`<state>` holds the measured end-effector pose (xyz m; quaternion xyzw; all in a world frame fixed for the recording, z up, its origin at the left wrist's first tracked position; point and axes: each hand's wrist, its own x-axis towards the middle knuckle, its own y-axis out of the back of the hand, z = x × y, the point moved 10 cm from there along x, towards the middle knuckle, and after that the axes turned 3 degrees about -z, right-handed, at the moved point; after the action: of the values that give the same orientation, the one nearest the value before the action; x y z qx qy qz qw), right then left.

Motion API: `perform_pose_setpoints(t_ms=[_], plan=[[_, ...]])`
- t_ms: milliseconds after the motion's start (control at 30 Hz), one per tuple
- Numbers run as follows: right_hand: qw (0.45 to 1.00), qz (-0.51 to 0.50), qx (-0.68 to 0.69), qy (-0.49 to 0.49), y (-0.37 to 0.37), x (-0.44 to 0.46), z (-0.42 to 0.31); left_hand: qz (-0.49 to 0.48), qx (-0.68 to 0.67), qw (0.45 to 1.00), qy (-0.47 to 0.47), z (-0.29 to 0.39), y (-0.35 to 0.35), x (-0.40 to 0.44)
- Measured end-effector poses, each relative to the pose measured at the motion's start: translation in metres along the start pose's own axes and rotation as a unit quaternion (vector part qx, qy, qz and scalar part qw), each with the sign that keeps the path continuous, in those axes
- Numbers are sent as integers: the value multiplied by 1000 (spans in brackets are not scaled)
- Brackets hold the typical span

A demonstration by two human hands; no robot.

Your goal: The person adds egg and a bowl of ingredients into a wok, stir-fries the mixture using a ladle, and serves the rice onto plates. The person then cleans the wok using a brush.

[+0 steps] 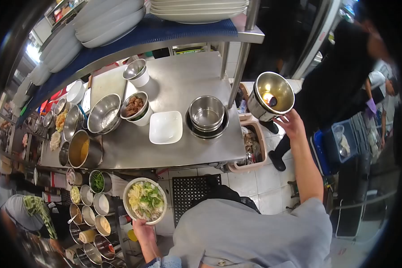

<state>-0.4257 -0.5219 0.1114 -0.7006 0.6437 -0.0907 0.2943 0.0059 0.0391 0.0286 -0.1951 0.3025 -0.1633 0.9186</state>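
Note:
My left hand [144,233] is closed on the rim of a round white bowl [164,190]. Chopped green onion and pale yellow pieces [145,199] fill that bowl. Out to the right, my right hand [293,125] grips a metal pot [281,85] from its lower side, fingers partly hidden beneath it. The pot's inside looks yellowish, with a bright glare and a dark spot at its bottom. It is held above the floor, past the table's right end. Closest to it on the table are stacked steel pots [206,111].
On the steel table [187,154] are a square white bowl [165,127], a bowl of brown meat [134,106], a colander [103,114] and a deep pot [85,149]. Ingredient tubs [101,203] stand at left. A bin [253,149] and a person in dark clothes [335,85] are at right.

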Motion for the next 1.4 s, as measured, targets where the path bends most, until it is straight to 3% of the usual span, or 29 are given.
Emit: perform_pose_setpoints(t_ms=[200, 333, 467, 567, 700, 767, 800, 867, 900, 967, 1033, 1133, 1167, 1233, 1400], plan=[[998, -55, -2, -36, -33, 122, 37, 24, -10, 998, -55, 0, -30, 12], [993, -82, -17, -82, -59, 171, 73, 71, 7, 997, -38, -2, -53, -5], [985, -107, -53, -126, -77, 188, 101, 116, 1, 992, -54, 0, -75, -21], [978, -124, -84, -148, -88, 193, 117, 95, 13, 994, -49, -9, -56, -17], [970, -135, -115, -168, -100, 198, 134, 171, -11, 983, -70, -9, -50, -29], [964, -152, -136, -173, -102, 204, 138, 137, -24, 988, -65, -14, -35, -31], [952, -200, -135, -188, -96, 222, 154, 120, -31, 990, -61, -17, -28, -33], [946, -228, -142, -181, -93, 228, 149, 177, -47, 981, -68, -16, -39, -42], [944, -239, -142, -180, -89, 223, 153, 206, -50, 975, -71, -13, -38, -49], [960, -143, -194, -139, -82, 172, 129, 193, -43, 978, -64, -28, 11, -57], [950, -106, -256, -142, -58, 121, 134, 195, -80, 974, -86, -30, 14, -68], [935, -180, -262, -154, -113, 20, 156, 184, -89, 975, -89, -39, 40, -74], [933, -203, -248, -163, -126, 8, 166, 167, -91, 978, -81, -41, 46, -76], [912, -196, -346, -96, -126, 13, 173, 154, -80, 982, -79, -42, 64, -78], [892, -198, -346, -212, -117, 25, 204, 176, -127, 972, -89, -45, 106, -88]])
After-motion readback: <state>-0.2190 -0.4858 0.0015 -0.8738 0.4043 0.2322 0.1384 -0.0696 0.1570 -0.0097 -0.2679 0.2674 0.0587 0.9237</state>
